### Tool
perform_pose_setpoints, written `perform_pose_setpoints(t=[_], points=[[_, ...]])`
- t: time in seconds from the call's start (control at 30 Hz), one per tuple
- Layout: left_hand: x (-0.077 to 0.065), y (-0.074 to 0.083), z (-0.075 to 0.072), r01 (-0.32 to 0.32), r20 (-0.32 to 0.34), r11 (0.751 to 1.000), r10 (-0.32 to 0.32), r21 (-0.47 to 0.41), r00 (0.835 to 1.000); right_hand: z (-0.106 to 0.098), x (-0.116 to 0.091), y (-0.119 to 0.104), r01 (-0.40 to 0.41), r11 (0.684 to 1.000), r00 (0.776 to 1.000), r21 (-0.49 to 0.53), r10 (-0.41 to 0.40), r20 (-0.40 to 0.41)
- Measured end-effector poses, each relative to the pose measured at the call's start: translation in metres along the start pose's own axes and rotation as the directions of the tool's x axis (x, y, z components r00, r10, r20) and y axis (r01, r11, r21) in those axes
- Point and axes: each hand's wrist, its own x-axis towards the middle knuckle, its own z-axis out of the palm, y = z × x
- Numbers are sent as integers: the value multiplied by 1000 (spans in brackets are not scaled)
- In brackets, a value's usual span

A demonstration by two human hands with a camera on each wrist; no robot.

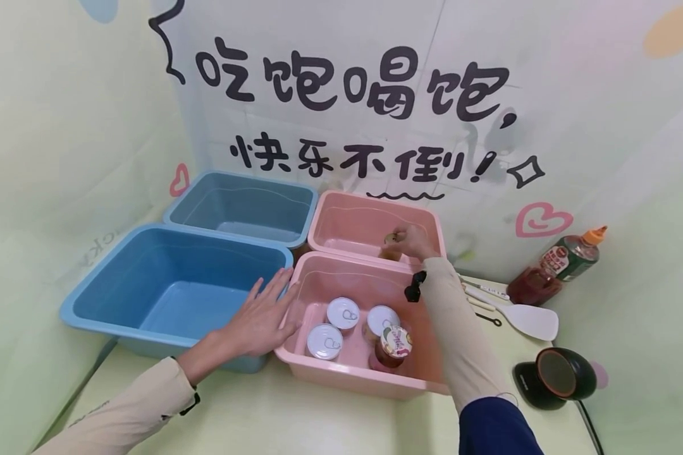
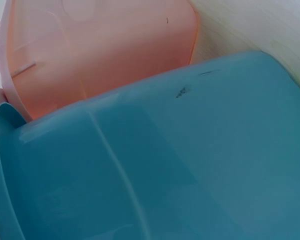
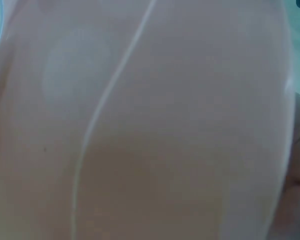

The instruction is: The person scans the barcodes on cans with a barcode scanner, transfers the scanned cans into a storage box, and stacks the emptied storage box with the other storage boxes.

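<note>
My left hand (image 1: 264,316) rests with straight, spread fingers across the adjoining rims of the front blue bin (image 1: 108,253) and the front pink bin (image 1: 370,379). My right hand (image 1: 415,242) reaches into the back pink bin (image 1: 347,218) and pinches a small brownish container (image 1: 389,249) near its top; the front bin's rim hides part of it. In the front pink bin stand several pull-tab cans (image 1: 343,313) and a dark red jar (image 1: 391,354) with a printed lid. A bin wall (image 3: 180,100) hides most of my right hand in the right wrist view.
A back blue bin (image 1: 239,189) stands behind the front blue one. On the right are a sauce bottle (image 1: 558,268) with an orange cap, a white spatula (image 1: 529,321), other thin utensils and a black round device (image 1: 563,374) with a cord. A printed wall closes off the back.
</note>
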Motion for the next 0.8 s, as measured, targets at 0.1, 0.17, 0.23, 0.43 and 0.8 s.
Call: perform_pose_setpoints(t=[0.1, 0.17, 0.23, 0.43, 0.8], points=[[0, 0, 0, -4, -2, 1000, 4, -2, 1000, -6, -1, 1, 19, 1000, 999, -17, -19, 32], [0, 0, 0, -4, 0, 1000, 4, -1, 1000, -11, -2, 0, 50, 998, 998, -42, -48, 34], [0, 0, 1, -8, -3, 1000, 8, 4, 1000, -16, -4, -2, 89, 995, 996, -48, -88, 22], [1, 1, -1, -6, 1, 1000, 6, 3, 1000, -31, -24, -17, 194, 981, 981, 16, -194, -29], [1, 3, -1, 3, 5, 1000, -3, -10, 1000, -40, -84, -43, 405, 914, 914, 42, -404, -29]])
